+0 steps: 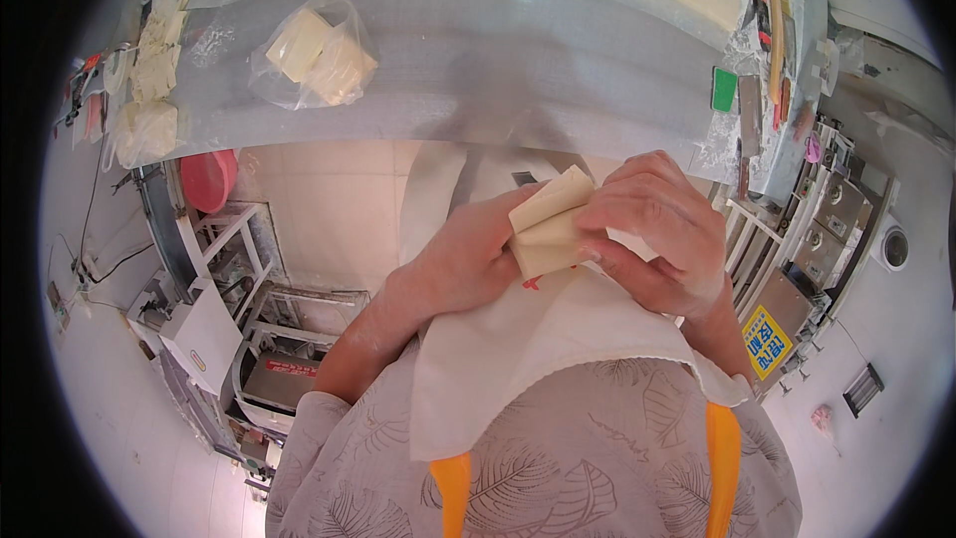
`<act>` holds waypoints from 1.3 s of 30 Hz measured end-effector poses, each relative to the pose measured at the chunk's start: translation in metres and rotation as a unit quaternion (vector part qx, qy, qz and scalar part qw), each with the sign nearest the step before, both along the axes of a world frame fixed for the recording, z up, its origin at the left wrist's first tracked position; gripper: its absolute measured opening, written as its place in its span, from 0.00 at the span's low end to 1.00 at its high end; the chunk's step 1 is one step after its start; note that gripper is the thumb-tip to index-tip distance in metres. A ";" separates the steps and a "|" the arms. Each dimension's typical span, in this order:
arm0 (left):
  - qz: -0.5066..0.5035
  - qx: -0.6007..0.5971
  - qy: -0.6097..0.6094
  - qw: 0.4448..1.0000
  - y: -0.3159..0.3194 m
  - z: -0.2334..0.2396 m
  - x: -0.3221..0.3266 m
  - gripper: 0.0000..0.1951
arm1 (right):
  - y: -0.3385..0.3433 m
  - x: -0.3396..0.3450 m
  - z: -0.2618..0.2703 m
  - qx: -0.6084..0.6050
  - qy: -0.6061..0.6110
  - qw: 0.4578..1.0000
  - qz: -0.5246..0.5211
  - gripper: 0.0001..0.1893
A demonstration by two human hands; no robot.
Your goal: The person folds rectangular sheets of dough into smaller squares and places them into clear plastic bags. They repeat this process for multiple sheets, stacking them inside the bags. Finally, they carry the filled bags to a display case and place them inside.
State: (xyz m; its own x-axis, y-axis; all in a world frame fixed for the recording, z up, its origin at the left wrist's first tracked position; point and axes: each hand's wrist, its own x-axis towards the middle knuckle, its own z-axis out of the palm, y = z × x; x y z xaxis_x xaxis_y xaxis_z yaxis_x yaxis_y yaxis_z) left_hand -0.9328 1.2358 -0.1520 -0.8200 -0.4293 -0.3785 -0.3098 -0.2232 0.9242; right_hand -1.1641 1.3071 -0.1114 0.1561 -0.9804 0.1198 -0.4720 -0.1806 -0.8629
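Observation:
In front of my apron (508,359), my left hand (478,254) grips a pale stack of dough wrappers (553,228) from the left side. The stack is bent, with a fold or gap running between its upper and lower parts. My right hand (657,232) holds the stack's right end between thumb and fingers. Its fingertips partly cover that end, so the layers there are hidden. Beyond my hands, a clear plastic bag (366,52) lies on the metal worktable (448,101) with similar pale dough blocks (299,45) in it.
A green scraper (724,90), a wide metal blade (749,116) and a wooden stick (777,45) lie on the table's floury right end. Bagged dough (149,131) sits at its left end. Below stand a red basin (208,181) and a white metal rack (228,235).

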 end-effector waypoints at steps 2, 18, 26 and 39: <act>0.006 0.018 0.004 1.000 -0.001 -0.001 0.000 0.26 | -0.006 -0.003 -0.004 0.003 0.011 1.000 0.019 0.23; 0.174 0.249 0.026 0.952 0.002 -0.021 0.000 0.26 | -0.016 0.012 -0.023 0.048 0.133 0.985 0.096 0.46; 0.179 0.276 -0.033 0.944 -0.001 -0.027 -0.003 0.27 | -0.032 0.011 -0.045 0.134 0.046 0.985 0.097 0.40; 0.091 0.125 0.010 0.988 0.006 -0.087 0.020 0.22 | -0.034 -0.001 -0.023 0.144 0.034 0.986 0.081 0.25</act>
